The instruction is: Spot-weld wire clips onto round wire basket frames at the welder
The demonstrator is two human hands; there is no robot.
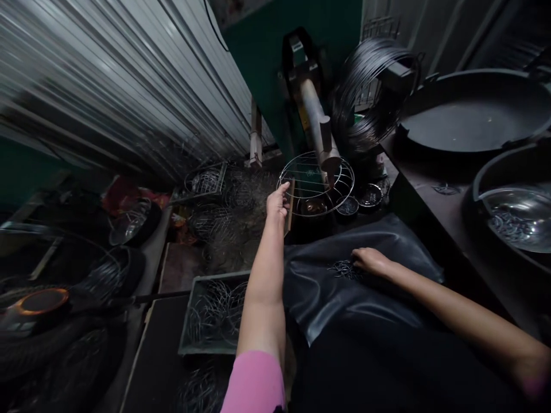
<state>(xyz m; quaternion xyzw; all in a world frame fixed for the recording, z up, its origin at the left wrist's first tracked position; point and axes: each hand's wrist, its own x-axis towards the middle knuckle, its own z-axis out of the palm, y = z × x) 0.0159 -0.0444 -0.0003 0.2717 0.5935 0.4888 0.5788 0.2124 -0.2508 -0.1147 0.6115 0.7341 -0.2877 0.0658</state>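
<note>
My left hand (278, 203) grips the left rim of a round wire rack (315, 180) with parallel cross bars, held level under the metal arm of a welding machine (318, 129). The machine's tip touches the rack near its right half. My right hand (370, 261) rests palm down on a dark sheet (344, 287) over my lap, fingers on a small heap of short wire pieces (342, 268). A pink sleeve covers my left upper arm.
A coil of dark wire (370, 86) hangs behind the machine. Large pans (473, 115) and a steel bowl of wire bits (516, 218) stand at right. A tray of wire rings (215, 312) lies below left, beside piled wire baskets (224, 212) and a corrugated metal wall (129, 86).
</note>
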